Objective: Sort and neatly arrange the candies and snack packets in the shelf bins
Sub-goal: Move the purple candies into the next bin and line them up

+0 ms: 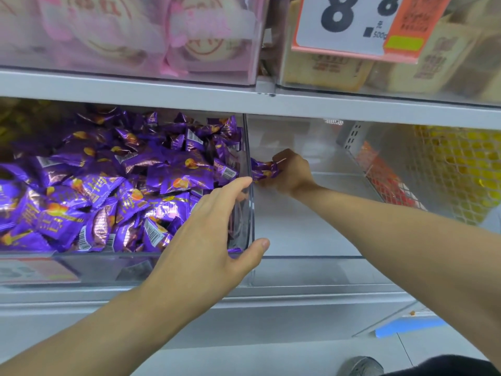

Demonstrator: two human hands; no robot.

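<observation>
A clear bin [108, 264] on the middle shelf is heaped with several purple candy packets [113, 185]. My left hand [208, 226] rests over that bin's right front corner, fingers straight above the packets and thumb against the outer wall. To the right stands a second clear bin [311, 270] whose floor looks bare. Inside it, close to the dividing wall, my right hand [290, 175] grips a few purple packets [264, 169].
The upper shelf holds a bin of pink packets [135, 36] and a bin of beige packets [339, 69] behind a white price card [344, 23]. At the far right a mesh-walled bin [447, 169] shows yellow and red goods. Below is the floor with my shoe [363, 366].
</observation>
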